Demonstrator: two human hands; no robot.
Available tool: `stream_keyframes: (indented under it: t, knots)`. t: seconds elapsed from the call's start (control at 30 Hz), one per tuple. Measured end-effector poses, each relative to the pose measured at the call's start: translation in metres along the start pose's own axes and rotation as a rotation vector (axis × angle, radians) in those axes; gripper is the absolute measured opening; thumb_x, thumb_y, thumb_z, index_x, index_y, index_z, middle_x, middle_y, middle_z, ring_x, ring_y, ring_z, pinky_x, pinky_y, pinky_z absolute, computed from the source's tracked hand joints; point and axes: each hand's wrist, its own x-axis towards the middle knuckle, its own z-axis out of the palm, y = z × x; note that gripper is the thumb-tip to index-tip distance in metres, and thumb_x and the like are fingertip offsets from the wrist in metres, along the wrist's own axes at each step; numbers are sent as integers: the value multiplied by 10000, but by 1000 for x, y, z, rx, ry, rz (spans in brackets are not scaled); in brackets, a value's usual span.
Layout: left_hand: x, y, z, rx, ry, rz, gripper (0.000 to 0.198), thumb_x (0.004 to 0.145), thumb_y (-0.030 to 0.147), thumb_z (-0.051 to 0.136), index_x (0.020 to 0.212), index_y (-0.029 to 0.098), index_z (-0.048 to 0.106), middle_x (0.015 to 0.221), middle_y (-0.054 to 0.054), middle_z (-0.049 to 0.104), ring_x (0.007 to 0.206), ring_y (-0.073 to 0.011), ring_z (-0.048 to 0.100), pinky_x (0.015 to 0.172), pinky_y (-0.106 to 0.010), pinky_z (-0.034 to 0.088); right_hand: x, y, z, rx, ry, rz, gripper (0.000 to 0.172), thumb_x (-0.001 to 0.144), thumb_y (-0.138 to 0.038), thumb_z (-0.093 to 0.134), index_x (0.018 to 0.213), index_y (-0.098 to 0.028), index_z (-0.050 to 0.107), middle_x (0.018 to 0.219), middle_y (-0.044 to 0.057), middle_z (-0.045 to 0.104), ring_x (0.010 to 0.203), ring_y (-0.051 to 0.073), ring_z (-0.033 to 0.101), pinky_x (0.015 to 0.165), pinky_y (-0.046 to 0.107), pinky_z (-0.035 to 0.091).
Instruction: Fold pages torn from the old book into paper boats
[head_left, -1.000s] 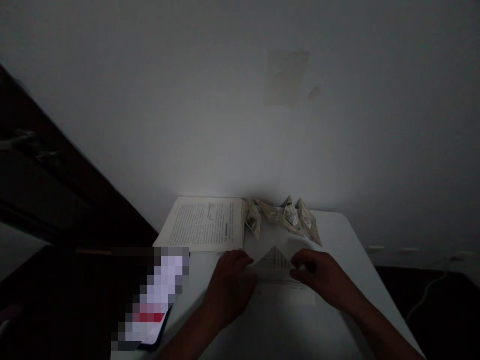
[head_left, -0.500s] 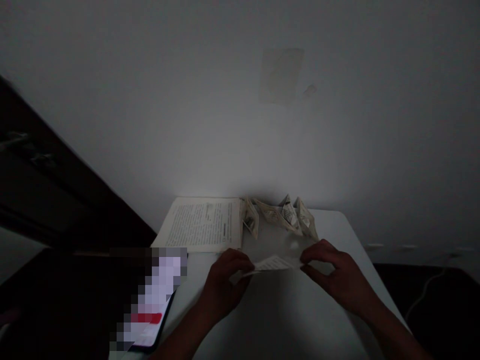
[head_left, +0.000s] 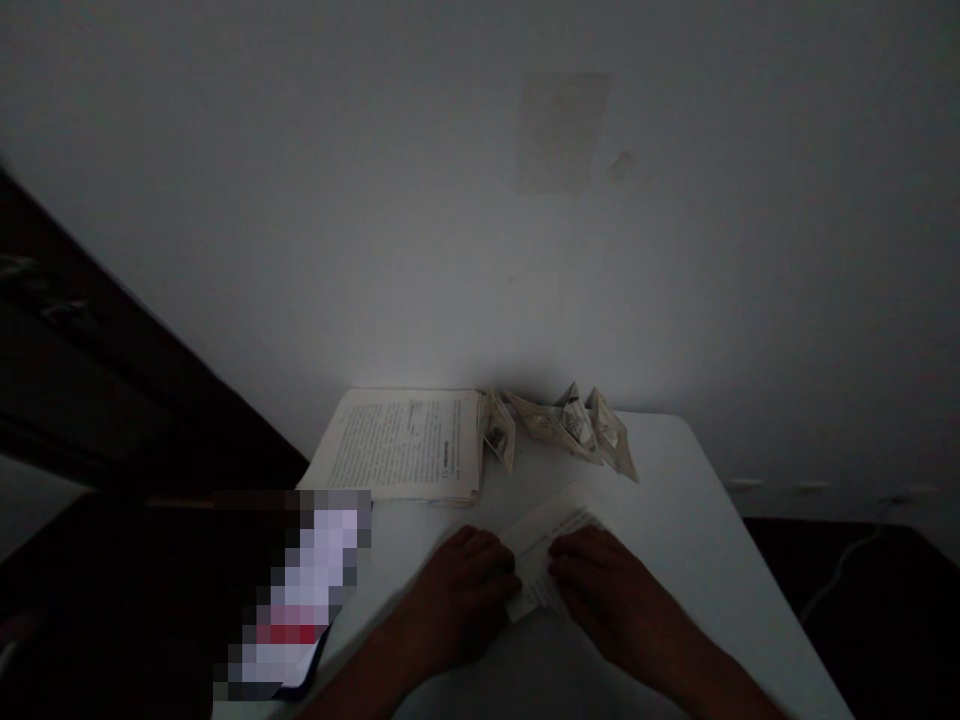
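Observation:
A folded sheet of printed paper [head_left: 534, 565] lies slanted low over the white table, between my two hands. My left hand [head_left: 471, 588] is closed at its left edge, fingers curled against the paper. On the right side, my right hand [head_left: 600, 585] has its fingers bent together over the sheet, with the thumb side hidden. Beyond the hands stand several folded paper boats, among them a paper boat [head_left: 500, 435] beside the book and another paper boat [head_left: 615, 435] at the right end of the row.
A stack of printed pages [head_left: 405, 445] lies at the back left of the table [head_left: 675, 520]. A lit phone [head_left: 307, 590], partly blurred out, rests along the left edge. The wall [head_left: 480, 250] rises directly behind the table. A pale cable [head_left: 844, 560] hangs at the right.
The paper has come down nearer to me and turned from edge-on to face up. Both hands moved closer together, the right one leftward and lower. The boats stay put.

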Motion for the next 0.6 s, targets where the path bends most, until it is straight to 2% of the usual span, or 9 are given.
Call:
stream_keyframes:
  t: [0.2, 0.33, 0.6]
  knots:
    - [-1, 0, -4, -58, -38, -23, 83, 800, 172, 532, 798, 201, 610, 861, -31, 603, 834, -172, 511, 741, -324, 373, 5, -1, 10, 13, -7, 11, 146, 802, -167, 582, 922, -216, 651, 990, 38, 610, 943, 197, 514, 872, 340, 394]
    - [-1, -2, 1, -96, -21, -72, 99, 819, 195, 540, 751, 197, 612, 827, -20, 591, 814, -165, 499, 742, -327, 360, 3, -3, 15, 10, -39, -1, 148, 831, -141, 531, 878, -218, 649, 962, 26, 611, 927, 192, 510, 852, 337, 388]
    - [6, 3, -6, -130, -64, -253, 23, 755, 216, 617, 749, 194, 614, 852, -24, 539, 861, -191, 466, 781, -351, 349, 9, -9, 22, 118, -74, 44, 179, 804, -84, 516, 838, -208, 641, 885, 6, 608, 863, 152, 519, 809, 275, 394]
